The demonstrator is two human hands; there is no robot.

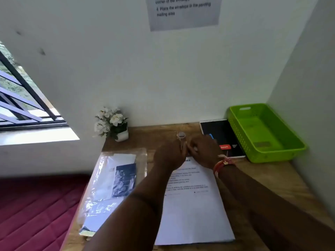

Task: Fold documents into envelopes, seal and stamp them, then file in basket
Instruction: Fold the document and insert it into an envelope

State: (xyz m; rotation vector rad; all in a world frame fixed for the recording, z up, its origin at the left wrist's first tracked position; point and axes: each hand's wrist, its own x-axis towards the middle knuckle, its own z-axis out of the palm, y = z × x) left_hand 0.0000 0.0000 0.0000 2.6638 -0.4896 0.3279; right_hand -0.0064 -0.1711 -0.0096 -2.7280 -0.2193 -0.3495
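My left hand [169, 155] and right hand [204, 151] meet at the far edge of the printed document [192, 205], which lies flat on the wooden surface [272, 182] and runs back beneath both my forearms. Both hands have their fingers curled toward a small clear object [181, 137] — blurred, so I cannot tell what it is or which hand grips it. To my left, just beside the document, a clear plastic sleeve [108, 182] holds papers and a dark card. The green basket [282, 153] sits at the far right corner, well apart from my hands, touching a black spiral notebook [224, 134]. White flowers [111, 122] in a pot stand by the wall.
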